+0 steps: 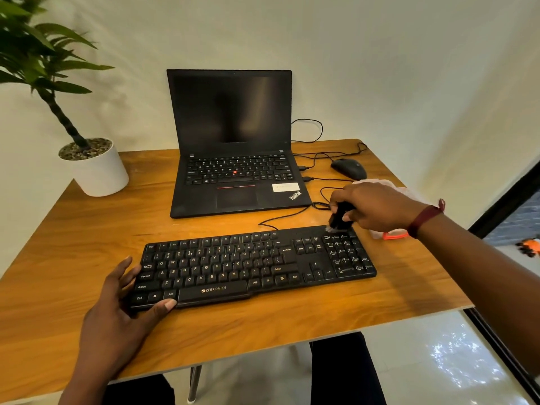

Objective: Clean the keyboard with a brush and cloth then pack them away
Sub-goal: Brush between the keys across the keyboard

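A black keyboard (254, 266) lies across the front of the wooden table (73, 258). My left hand (122, 311) holds its left end, thumb on the front edge and fingers spread along the side. My right hand (371, 207) grips a small black brush (339, 219) with pale bristles touching the keyboard's far right corner above the number pad. A pale pink cloth (409, 194) lies on the table behind my right hand, mostly hidden by it.
An open black laptop (233, 147) stands behind the keyboard, with cables and a black mouse (349, 168) to its right. A potted plant (96, 168) sits at the back left corner. An orange-edged item (393, 235) lies under my right wrist.
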